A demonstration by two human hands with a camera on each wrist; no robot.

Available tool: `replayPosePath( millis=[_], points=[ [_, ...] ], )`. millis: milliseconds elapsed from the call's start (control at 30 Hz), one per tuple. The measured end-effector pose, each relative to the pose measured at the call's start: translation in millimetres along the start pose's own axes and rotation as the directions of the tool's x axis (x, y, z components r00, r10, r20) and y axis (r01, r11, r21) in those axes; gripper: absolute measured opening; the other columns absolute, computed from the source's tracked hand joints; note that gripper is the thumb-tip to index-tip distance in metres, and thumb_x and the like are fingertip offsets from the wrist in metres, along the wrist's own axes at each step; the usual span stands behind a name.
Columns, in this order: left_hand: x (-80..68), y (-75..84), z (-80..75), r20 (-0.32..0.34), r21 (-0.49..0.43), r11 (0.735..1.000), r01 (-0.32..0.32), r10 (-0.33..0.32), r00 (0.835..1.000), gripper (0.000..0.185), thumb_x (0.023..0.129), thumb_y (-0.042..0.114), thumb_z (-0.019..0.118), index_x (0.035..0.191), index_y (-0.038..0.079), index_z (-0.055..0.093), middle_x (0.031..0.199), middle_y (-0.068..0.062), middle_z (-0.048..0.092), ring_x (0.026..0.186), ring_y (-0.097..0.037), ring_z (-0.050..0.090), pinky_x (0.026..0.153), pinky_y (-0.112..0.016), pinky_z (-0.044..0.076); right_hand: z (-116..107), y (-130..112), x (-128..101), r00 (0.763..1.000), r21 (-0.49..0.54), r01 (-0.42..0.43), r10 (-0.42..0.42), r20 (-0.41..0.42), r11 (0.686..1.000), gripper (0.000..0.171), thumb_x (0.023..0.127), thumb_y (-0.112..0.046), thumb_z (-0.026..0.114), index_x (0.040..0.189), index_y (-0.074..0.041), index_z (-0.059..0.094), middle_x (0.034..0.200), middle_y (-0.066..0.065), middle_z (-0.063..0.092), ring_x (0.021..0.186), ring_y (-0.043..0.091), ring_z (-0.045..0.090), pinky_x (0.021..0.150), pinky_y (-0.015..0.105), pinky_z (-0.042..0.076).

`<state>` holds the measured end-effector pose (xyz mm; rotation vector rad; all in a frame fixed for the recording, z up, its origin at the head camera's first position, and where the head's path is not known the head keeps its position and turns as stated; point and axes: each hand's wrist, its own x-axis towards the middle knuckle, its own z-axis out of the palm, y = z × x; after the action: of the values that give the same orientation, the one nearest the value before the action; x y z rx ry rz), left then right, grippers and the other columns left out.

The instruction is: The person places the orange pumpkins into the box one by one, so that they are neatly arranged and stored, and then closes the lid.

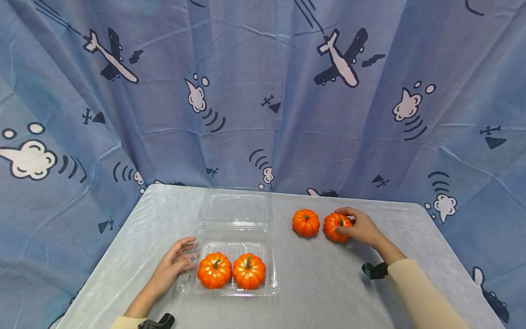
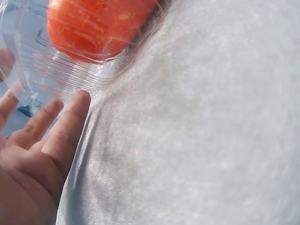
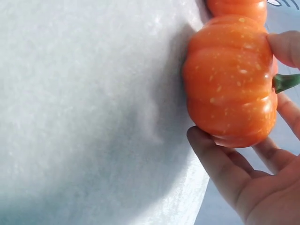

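Nearest, the left hand [image 1: 174, 265] lies flat on the counter [image 1: 328, 283], fingers [image 2: 70, 122] straight and slightly spread, their tips touching the left wall of the clear clamshell tray [image 1: 269, 274]; its grip holds nothing. Two small orange pumpkins [image 1: 214, 270] [image 1: 249, 271] sit side by side in the tray's front half, green stems up, and the open lid [image 1: 237, 208] lies flat behind. Farther back on the right, the right hand [image 1: 361, 228] closes its grip around a glossy, ribbed, pale-speckled pumpkin [image 3: 232, 79], thumb and fingers curled on opposite sides, as it rests on the counter. Another pumpkin [image 1: 306, 223] stands just beside it, to its left.
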<state>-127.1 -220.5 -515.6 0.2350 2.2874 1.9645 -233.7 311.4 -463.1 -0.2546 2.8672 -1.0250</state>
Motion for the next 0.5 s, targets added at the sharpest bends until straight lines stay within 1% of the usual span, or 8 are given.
replayPosePath(
  millis=[200,400,500],
  points=[
    [0.1,-0.2,0.0,0.0,0.002,1.0,0.002,-0.002,1.0,0.055,0.089,-0.003,0.046,0.143,0.001,0.036,0.138,-0.032,0.043,0.119,-0.044,0.053,0.084,-0.03,0.056,-6.3,-7.0,-5.1,0.999,-0.002,0.025,-0.025,-0.02,1.0,0.055,0.08,-0.026,0.075,0.128,-0.006,0.058,0.128,0.021,0.059,0.105,0.036,0.058,0.087,0.048,0.052],
    [0.2,0.1,0.0,0.008,-0.009,1.0,0.0,0.0,1.0,0.057,0.088,-0.005,0.045,0.144,-0.001,0.035,0.138,-0.032,0.042,0.119,-0.04,0.054,0.085,-0.03,0.055,-12.1,-15.2,-7.9,0.998,0.006,0.057,-0.057,-0.035,0.998,0.054,0.08,-0.024,0.077,0.127,-0.005,0.059,0.127,0.021,0.059,0.102,0.036,0.059,0.079,0.038,0.052],
    [0.2,0.7,0.2,0.008,-0.012,1.0,0.001,-0.001,1.0,0.056,0.088,-0.004,0.045,0.144,-0.001,0.035,0.138,-0.032,0.042,0.119,-0.043,0.053,0.085,-0.03,0.055,-14.5,-20.9,-9.0,0.996,0.005,0.08,-0.08,-0.049,0.997,0.053,0.079,-0.023,0.077,0.126,-0.005,0.06,0.126,0.021,0.059,0.103,0.038,0.059,0.079,0.04,0.053]
  ],
)
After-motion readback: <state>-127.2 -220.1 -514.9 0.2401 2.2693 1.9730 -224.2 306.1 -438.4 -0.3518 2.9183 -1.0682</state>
